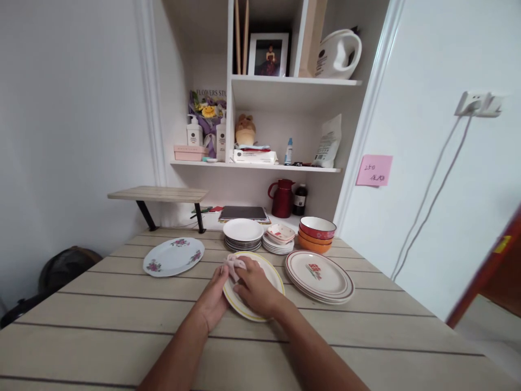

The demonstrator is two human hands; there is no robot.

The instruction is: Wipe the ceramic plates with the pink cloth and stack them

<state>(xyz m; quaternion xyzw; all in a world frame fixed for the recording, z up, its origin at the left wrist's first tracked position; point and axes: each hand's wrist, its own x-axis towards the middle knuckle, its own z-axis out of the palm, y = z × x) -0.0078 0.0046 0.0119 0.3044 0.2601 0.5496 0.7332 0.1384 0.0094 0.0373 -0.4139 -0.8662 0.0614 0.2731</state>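
Note:
A white plate with a yellow rim [266, 271] is in front of me, low over the wooden table [122, 315]. Its left edge is gripped by my left hand [214, 298], with the fingers partly hidden. My right hand [258, 288] lies over the plate, its fingers closed on a pale pink cloth [234, 263] pressed against the upper left of the plate. To the left lies an oval plate with flower prints [173, 258]. On the right sits a stack of red-rimmed plates [319, 274].
Behind the plate stand a stack of white plates [243, 231], small dishes [280, 234] on saucers, and stacked red and orange bowls [316, 236]. A red jug [282, 198] and a dark bottle [300, 200] stand further back. A small raised shelf [158, 194] is at the left.

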